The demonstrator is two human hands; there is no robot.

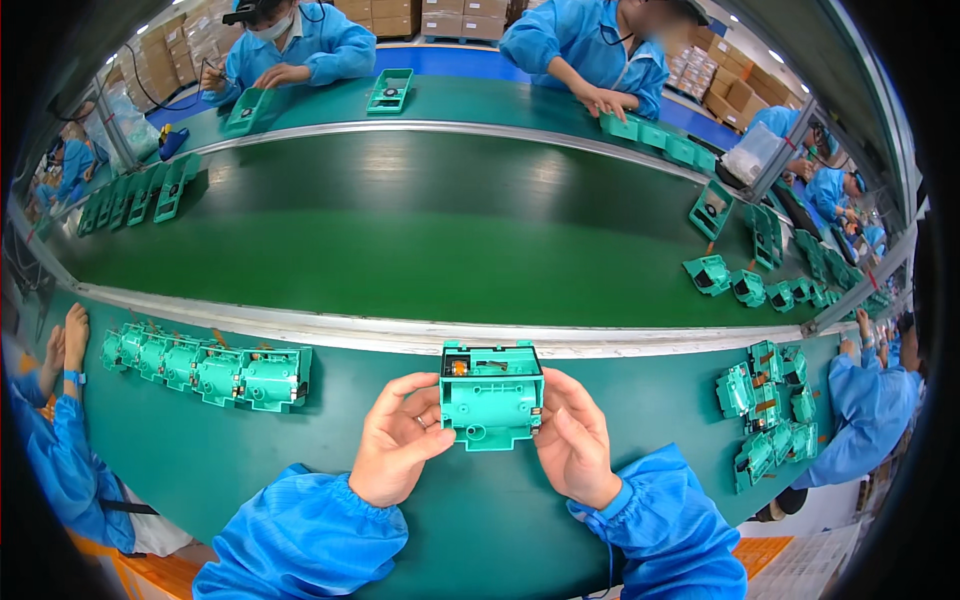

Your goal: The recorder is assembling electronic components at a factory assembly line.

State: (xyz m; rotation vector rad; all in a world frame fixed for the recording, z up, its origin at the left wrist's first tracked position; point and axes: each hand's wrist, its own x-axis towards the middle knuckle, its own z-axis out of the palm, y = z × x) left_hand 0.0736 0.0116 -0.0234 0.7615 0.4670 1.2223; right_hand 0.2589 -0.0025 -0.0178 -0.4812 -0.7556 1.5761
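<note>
Between my two hands is a teal plastic housing (490, 405), held up over the green bench in front of me. Its top side has a black-edged opening with a copper-coloured part and other small parts inside. My left hand (395, 440) grips the housing's left end, thumb on the front corner and fingers behind. At the right end, my right hand (580, 440) closes on the housing with the fingers along its side; some fingertips are hidden behind it. Small metallic contacts show on the right end, beside my right fingers.
A row of similar housings (215, 370) lies at left on the bench (350, 350); another group (765, 410) sits at right. Past a metal rail (400, 333) runs a green conveyor (420, 240) carrying teal parts at both ends. Co-workers in blue sit opposite and at both sides.
</note>
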